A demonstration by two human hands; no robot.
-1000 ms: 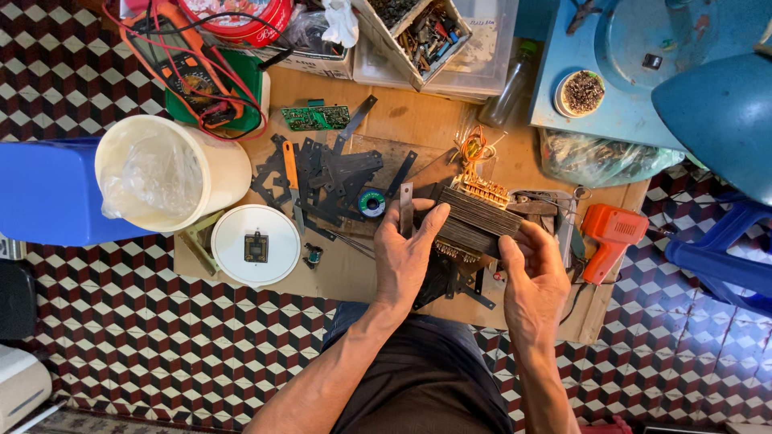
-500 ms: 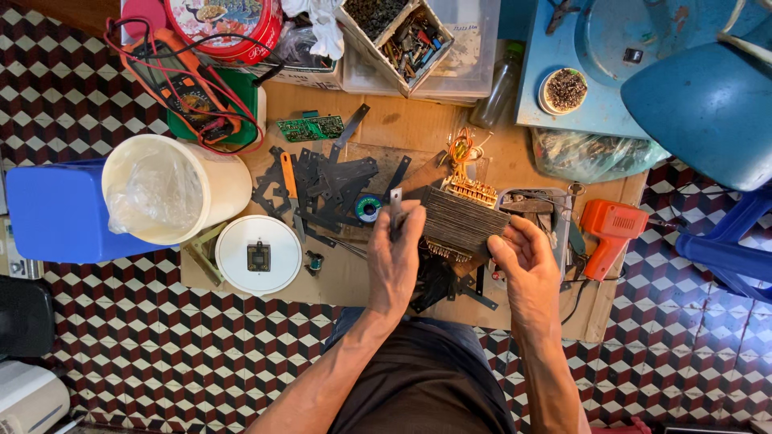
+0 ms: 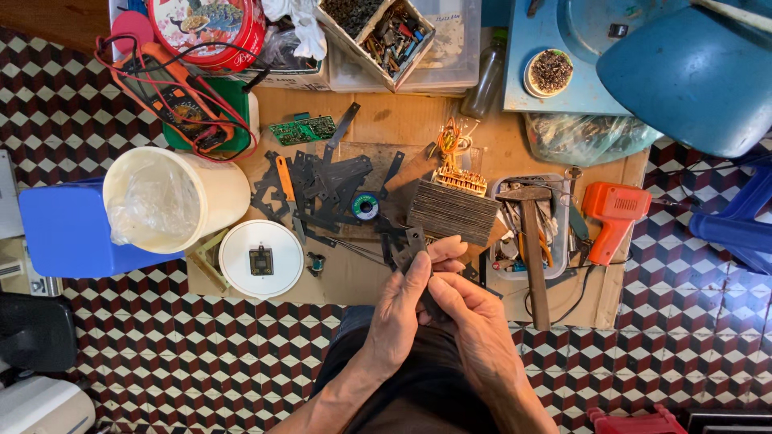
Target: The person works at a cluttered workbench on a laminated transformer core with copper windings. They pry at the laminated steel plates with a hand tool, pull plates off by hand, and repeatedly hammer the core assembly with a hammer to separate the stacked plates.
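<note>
I see both hands have come back from the laminated core block [image 3: 452,212] toward my lap — so 1 thin dark metal plate [image 3: 412,247] is now freed. Left hand [image 3: 400,312] and right hand [image 3: 469,313] pinch it with fingers pressed together, above the bench edge; its long axis points away from me.

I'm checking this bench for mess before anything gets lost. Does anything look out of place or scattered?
Yes: dark metal plates lie strewn at odd angles over the cardboard work board, not stacked. Both hands, left hand and right hand, hold one plate over the lap.
</note>
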